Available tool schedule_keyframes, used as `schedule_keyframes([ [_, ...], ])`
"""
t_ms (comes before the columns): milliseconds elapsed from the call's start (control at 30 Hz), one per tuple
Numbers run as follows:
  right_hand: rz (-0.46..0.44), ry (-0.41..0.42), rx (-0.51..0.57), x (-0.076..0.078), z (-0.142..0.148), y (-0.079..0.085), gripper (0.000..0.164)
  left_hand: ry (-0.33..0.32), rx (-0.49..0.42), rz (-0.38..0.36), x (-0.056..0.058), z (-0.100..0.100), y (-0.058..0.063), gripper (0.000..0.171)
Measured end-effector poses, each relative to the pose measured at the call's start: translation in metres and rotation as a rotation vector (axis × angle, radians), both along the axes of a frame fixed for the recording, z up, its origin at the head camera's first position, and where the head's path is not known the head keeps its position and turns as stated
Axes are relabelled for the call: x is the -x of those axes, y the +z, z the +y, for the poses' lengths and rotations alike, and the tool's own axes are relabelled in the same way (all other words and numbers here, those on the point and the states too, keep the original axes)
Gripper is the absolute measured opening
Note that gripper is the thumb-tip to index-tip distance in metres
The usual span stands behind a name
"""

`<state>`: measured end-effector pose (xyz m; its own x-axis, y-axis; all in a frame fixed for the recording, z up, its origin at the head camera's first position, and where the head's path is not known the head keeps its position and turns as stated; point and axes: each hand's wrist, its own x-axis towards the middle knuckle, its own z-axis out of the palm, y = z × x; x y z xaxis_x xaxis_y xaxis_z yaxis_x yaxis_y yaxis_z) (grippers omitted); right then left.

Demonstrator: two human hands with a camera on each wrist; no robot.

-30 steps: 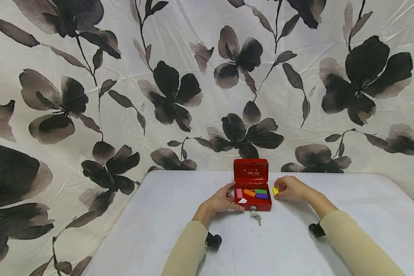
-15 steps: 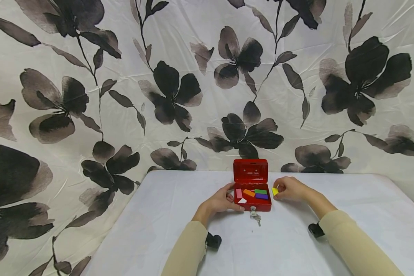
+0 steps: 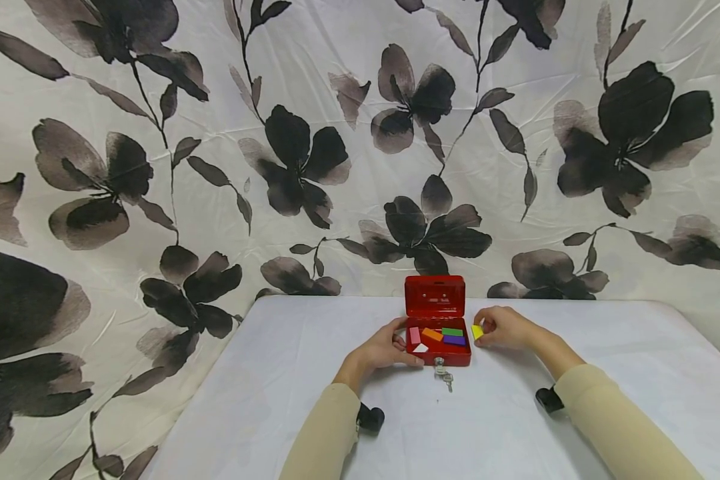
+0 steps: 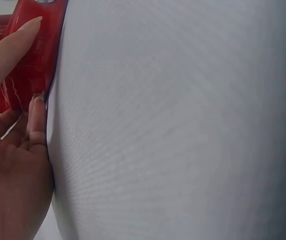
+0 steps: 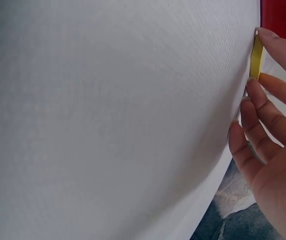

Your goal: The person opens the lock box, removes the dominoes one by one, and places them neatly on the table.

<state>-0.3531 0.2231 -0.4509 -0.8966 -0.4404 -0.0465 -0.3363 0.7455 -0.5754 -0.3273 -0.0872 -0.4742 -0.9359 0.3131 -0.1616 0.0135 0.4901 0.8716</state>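
Note:
A red metal cash box (image 3: pixel 456 361) stands on the table with its lid (image 3: pixel 435 296) raised. Inside lie pink (image 3: pixel 415 335), orange (image 3: pixel 433 335), green (image 3: pixel 453 332) and purple (image 3: pixel 454 341) blocks and a small white piece (image 3: pixel 421 348). My left hand (image 3: pixel 383 348) holds the box at its front left corner, thumb along the front and fingers at the left side. Just right of the box, my right hand (image 3: pixel 509 328) pinches a yellow block (image 3: pixel 477 331) between thumb and fingers. In the right wrist view the yellow block (image 5: pixel 256 59) appears edge-on, close over the white cloth.
Keys (image 3: pixel 444 377) hang from the lock at the box's front. White cloth covers the table (image 3: pixel 300 347). Behind its far edge hangs a curtain (image 3: pixel 348 180) with dark flowers. Black wrist cameras sit at the left cuff (image 3: pixel 371 420) and right cuff (image 3: pixel 549 400).

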Motion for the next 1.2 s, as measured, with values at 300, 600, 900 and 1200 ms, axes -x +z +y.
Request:
schedule_keyframes([
  [300, 0.068, 0.033, -0.042, -0.005, 0.006, 0.004, 0.057, -0.001, -0.008, -0.004, -0.001, 0.0, 0.001, 0.099],
  [600, 0.177, 0.08, -0.03, -0.018, 0.012, 0.019, 0.051, 0.002, -0.008, -0.006, -0.002, 0.0, 0.002, 0.1],
  [900, 0.218, 0.105, 0.01, -0.027, 0.01, 0.027, 0.046, 0.015, -0.001, -0.012, -0.002, 0.001, 0.002, 0.1],
  [1200, 0.206, 0.1, 0.038, -0.029, -0.001, 0.03, 0.045, 0.013, -0.005, -0.006, -0.004, 0.0, 0.003, 0.1],
])
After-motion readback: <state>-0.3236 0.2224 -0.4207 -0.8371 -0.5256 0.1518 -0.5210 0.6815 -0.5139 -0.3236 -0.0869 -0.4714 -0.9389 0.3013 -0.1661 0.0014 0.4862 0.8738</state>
